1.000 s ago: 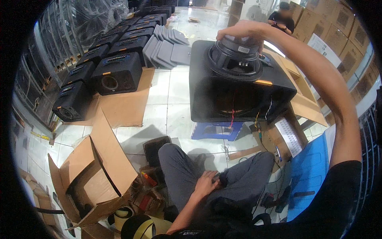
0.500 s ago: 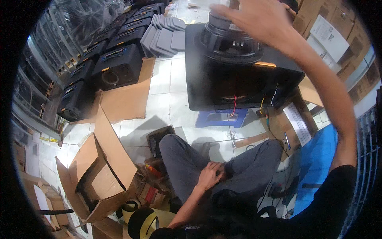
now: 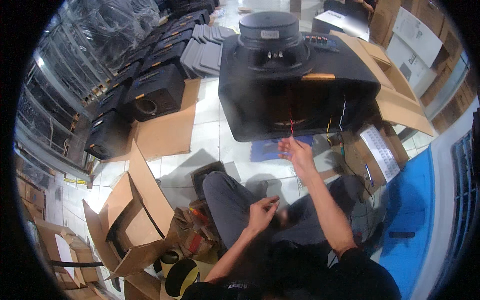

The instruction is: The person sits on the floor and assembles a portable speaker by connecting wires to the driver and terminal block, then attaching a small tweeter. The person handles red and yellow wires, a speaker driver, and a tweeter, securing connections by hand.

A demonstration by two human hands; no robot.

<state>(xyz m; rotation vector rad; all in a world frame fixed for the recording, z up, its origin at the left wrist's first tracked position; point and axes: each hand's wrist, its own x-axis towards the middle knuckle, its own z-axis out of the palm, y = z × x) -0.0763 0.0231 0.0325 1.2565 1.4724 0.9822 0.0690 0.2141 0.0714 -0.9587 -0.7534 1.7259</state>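
Lowered from above the speaker driver (image 3: 260, 47) within the last half second, the right hand (image 3: 298, 156) is now at the lower front edge of the black cabinet (image 3: 255, 107). Farthest left, the left hand (image 3: 261, 215) is over the lap, fingers curled; I cannot tell whether they close on anything. The driver rests magnet up on the cabinet's top, toward its left front corner; with no hand on it, a jolt could slide it over the front edge. The blue stool (image 3: 267, 151) beneath looks narrower than the cabinet, so a sideways push might tip the stack. The red wire (image 3: 292, 127) hangs from the front opening, its end seemingly clamped between right thumb and forefinger, the other fingers loosely apart; too hard a pull could strain its hidden joint. Farther right, the yellow wire (image 3: 329, 131) and white wire (image 3: 343, 112) dangle free, where a passing sleeve could snag them.

As for writing, a pale label (image 3: 270, 34) marks the magnet's side, and a printed sheet (image 3: 378, 150) lies on cardboard at right; neither is legible.
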